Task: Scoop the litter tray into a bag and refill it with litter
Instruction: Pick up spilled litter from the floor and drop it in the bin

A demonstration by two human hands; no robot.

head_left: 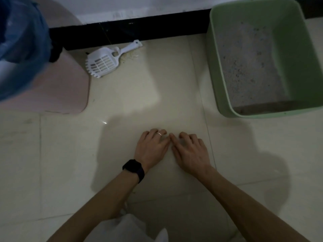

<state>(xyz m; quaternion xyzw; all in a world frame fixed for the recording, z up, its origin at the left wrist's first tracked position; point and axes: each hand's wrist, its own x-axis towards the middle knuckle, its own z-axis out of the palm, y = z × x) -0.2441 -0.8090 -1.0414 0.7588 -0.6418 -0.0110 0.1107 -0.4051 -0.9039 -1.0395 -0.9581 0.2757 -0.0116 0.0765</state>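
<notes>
A green litter tray [225, 70] stands on the floor at the upper right, with grey litter [248, 63] spread over its bottom. A white slotted scoop [104, 62] lies on the tiles by the black skirting, far from both hands. A blue plastic bag [21, 41] fills the upper left corner. My left hand [152, 147] and my right hand [190, 151] rest side by side on the floor at the centre. Their fingers are loosely bent, the thumbs nearly touch, and they hold nothing. The left wrist wears a black watch.
A pink mat [61, 89] lies under the bag at the left, next to the scoop. A black skirting board [139, 27] runs along the white wall at the top. Pale floor tiles [52, 163] surround my hands. White fabric [125, 229] shows at the bottom edge.
</notes>
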